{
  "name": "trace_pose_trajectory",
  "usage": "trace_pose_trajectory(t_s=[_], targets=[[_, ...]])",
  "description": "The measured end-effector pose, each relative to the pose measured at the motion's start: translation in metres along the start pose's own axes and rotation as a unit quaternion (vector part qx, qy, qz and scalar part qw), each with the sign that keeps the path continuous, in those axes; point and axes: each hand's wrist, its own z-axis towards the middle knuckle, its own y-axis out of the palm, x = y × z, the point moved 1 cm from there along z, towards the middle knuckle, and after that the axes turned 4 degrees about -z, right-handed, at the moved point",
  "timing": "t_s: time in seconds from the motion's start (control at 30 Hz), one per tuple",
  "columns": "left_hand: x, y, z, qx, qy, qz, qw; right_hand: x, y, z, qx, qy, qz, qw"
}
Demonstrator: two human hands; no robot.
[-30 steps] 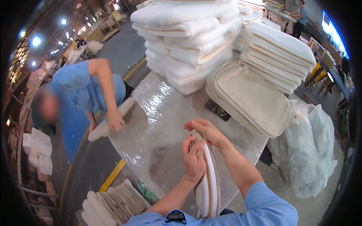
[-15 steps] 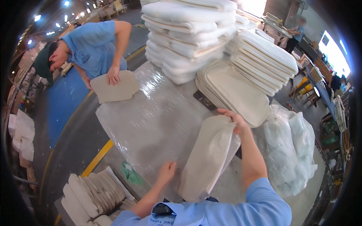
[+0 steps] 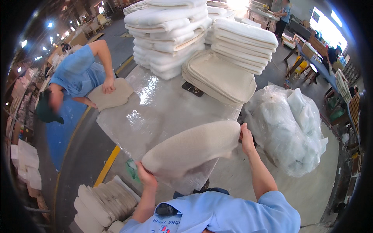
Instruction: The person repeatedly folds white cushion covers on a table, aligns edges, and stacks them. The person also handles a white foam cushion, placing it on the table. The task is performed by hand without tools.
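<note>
A beige fabric cushion (image 3: 194, 147) is held lengthwise across the near side of a plastic-covered table (image 3: 153, 126). My left hand (image 3: 147, 175) closes on its left end, and my right hand (image 3: 246, 139) grips the opposite end near the table's right edge. The cushion is tilted, its broad face showing. Some fingers of both hands are hidden by it. Farther back on the table lies a pile of similar beige cushions (image 3: 221, 77), with a dark flat object (image 3: 192, 89) partly under it. A co-worker across at the left handles another beige cushion (image 3: 112, 94).
Tall stacks of white padding (image 3: 167, 37) and folded white pads (image 3: 244, 44) stand at the far side. A big clear plastic bag (image 3: 285, 130) bulges at the right. Several beige cushions (image 3: 105, 204) are piled at the lower left, near green plastic (image 3: 132, 170).
My left hand, formerly apart from the cushion, now grips its left end. The cushion has swung from steeply slanted to nearly crosswise. The co-worker leans lower, and my view has shifted right.
</note>
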Motion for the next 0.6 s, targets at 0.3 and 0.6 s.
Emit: trace_pose_trajectory(t_s=[0.3, 0.6], targets=[[-0.024, -0.046, 0.043, 0.043, -0.073, -0.033, 0.996, 0.025, 0.074, -0.001, -0.021, -0.128, 0.007, 0.992], [-0.02, -0.049, 0.03, 0.029, -0.077, -0.095, 0.992, 0.049, 0.059, -0.005, -0.069, -0.006, 0.172, 0.983]])
